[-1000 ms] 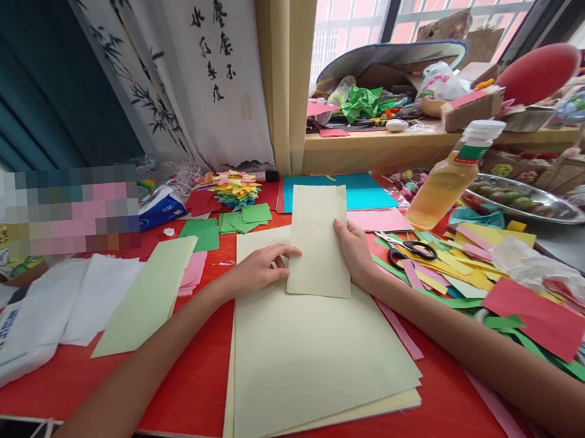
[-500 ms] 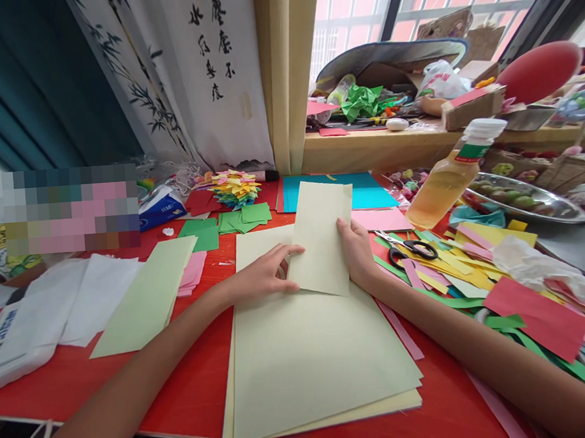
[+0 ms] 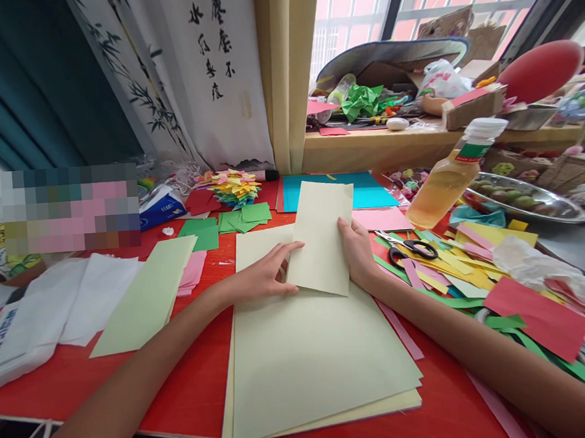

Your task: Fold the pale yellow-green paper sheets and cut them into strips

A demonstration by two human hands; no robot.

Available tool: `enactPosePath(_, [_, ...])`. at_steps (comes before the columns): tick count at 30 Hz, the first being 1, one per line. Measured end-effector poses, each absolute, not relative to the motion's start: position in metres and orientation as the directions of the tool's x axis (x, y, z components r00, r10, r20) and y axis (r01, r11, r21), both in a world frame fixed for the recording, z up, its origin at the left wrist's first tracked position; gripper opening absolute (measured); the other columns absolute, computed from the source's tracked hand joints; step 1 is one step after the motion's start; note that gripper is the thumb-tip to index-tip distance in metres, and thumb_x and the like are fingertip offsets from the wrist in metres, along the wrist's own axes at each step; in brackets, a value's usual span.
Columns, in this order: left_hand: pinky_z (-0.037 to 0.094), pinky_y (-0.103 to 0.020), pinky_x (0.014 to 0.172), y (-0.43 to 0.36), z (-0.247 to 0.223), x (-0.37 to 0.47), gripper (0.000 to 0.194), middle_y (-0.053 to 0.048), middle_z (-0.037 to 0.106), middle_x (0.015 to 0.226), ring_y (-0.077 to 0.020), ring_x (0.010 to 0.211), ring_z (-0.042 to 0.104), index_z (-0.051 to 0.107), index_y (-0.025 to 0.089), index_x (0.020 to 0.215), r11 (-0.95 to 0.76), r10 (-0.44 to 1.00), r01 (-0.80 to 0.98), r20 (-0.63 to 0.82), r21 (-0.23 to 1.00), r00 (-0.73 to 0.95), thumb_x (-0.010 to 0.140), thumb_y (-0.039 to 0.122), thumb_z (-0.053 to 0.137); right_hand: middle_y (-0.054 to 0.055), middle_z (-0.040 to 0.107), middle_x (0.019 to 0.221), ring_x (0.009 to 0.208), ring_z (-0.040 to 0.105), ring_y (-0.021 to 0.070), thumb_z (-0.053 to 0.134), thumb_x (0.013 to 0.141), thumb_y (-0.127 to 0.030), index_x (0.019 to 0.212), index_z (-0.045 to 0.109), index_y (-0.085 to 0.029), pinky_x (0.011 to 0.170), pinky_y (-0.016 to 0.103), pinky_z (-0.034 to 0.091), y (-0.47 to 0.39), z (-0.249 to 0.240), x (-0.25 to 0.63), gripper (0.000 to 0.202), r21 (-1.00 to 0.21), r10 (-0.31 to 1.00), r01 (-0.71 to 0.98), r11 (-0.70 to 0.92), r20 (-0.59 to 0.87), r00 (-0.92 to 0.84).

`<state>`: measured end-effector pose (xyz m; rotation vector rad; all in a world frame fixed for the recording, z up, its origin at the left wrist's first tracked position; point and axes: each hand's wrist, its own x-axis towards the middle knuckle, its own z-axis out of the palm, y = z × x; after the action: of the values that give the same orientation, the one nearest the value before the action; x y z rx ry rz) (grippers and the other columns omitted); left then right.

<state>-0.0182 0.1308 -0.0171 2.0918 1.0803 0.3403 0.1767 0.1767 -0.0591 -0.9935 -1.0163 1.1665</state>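
A narrow pale yellow-green paper piece stands tilted up over a stack of larger sheets of the same colour. My left hand holds its left edge, with the index finger and thumb showing at the front and the other fingers partly hidden. On the opposite edge, my right hand grips it with the thumb in front and the fingers behind. Black-handled scissors lie just right of my right hand. Another pale green sheet lies left of my left forearm.
Paper scraps cover the right side, near a tilted bottle of amber liquid and a metal dish. Green squares and a folded-paper piece are at the back. White wipes lie left on the red table.
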Motion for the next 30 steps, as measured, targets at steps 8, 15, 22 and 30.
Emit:
enactPosePath(8, [0.041,-0.025,0.069,0.13,-0.013,-0.019,0.064,-0.004,0.043,0.104,-0.0128,0.076,0.046,0.023,0.028,0.131,-0.358,0.783,0.6,-0.119,0.716,0.61,0.074,0.035,0.051,0.002,0.064,0.1,0.086,0.06,0.0212,0.046,0.076,-0.049,0.098,0.058,-0.024,0.071,0.033,0.05,0.177,-0.059,0.177,0.035,-0.968,0.989,-0.22,0.12,0.099,0.105])
enactPosePath(15, [0.042,-0.025,0.071,0.131,-0.012,-0.02,0.061,-0.004,0.037,0.118,-0.0124,0.078,0.047,0.026,0.03,0.13,-0.386,0.756,0.592,-0.126,0.707,0.643,0.075,0.034,0.051,0.002,0.064,0.1,0.086,0.06,0.0211,0.046,0.077,-0.048,0.1,0.058,-0.025,0.071,0.034,0.05,0.177,-0.059,0.177,0.035,-0.965,0.988,-0.226,0.131,0.108,0.108])
enactPosePath(22, [0.042,-0.024,0.071,0.131,-0.012,-0.021,0.058,-0.004,0.038,0.109,-0.0124,0.08,0.047,0.028,0.03,0.129,-0.409,0.721,0.594,-0.153,0.693,0.676,0.076,0.035,0.051,0.002,0.062,0.105,0.088,0.059,0.0215,0.047,0.077,-0.048,0.1,0.058,-0.026,0.071,0.034,0.05,0.178,-0.06,0.178,0.034,-0.965,0.99,-0.234,0.116,0.094,0.102])
enactPosePath(30, [0.039,-0.024,0.077,0.13,-0.004,-0.025,0.051,-0.003,0.04,0.111,-0.0148,0.089,0.046,0.036,0.029,0.127,-0.398,0.65,0.576,-0.223,0.714,0.726,0.078,0.038,0.049,0.004,0.062,0.105,0.087,0.059,0.0213,0.045,0.077,-0.049,0.103,0.057,-0.023,0.07,0.032,0.05,0.177,-0.058,0.178,0.039,-0.97,0.989,-0.201,0.134,0.118,0.088])
